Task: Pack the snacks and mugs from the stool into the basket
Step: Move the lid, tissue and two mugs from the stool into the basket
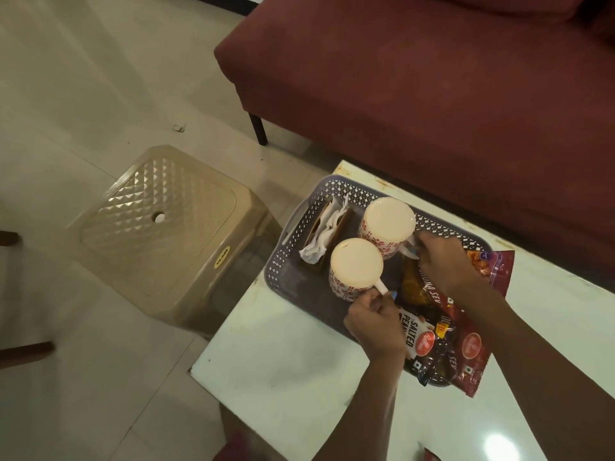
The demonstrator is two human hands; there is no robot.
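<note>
Stool (159, 224) bare. Basket (293, 257) on table (283, 367): napkins (327, 227) left, snacks (442, 341) right. My left hand (374, 322) pinches near mug (356, 266) handle, right hand (444, 261) grips far mug (387, 224) handle, both inverted, seating them mid-basket so they sit stable.

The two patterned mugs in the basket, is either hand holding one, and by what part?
The left hand pinches the handle of the nearer white red-patterned mug. The right hand grips the farther white red-patterned mug at its handle side.
</note>
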